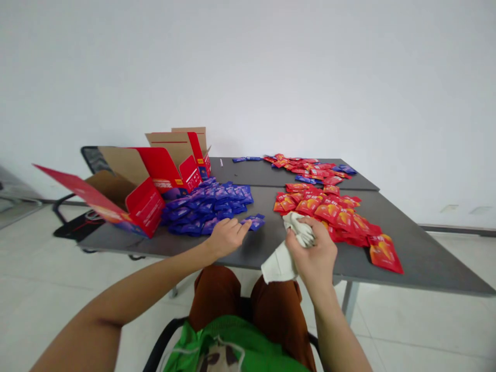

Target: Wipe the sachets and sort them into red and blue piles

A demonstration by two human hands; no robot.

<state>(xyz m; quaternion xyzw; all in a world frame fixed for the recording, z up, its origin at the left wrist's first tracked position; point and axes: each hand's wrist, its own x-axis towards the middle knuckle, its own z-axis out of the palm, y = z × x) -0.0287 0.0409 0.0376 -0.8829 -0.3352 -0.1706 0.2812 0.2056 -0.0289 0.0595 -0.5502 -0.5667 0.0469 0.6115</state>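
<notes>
Table (411, 232): right hand (315, 253) clenched round cloth (282, 262), left hand (228, 236) half-curled, perhaps touching blue packet (257, 222)

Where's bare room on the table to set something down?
The widest bare patch of table is right of the red packets, out to the edge. A narrower strip parts them from the blue packets, the left hand at its near end. Crowded: the left side, with open boxes.

Hands over a table (411, 253) of blue and red packets.
The right hand (315, 253) grips a white cloth (282, 262); the left (228, 237) reaches a blue packet (256, 222), its hold unclear. The blue pile (205, 209) lies beside open boxes (147, 209), the red pile (344, 219) to the right, mixed packets (302, 166) behind.
</notes>
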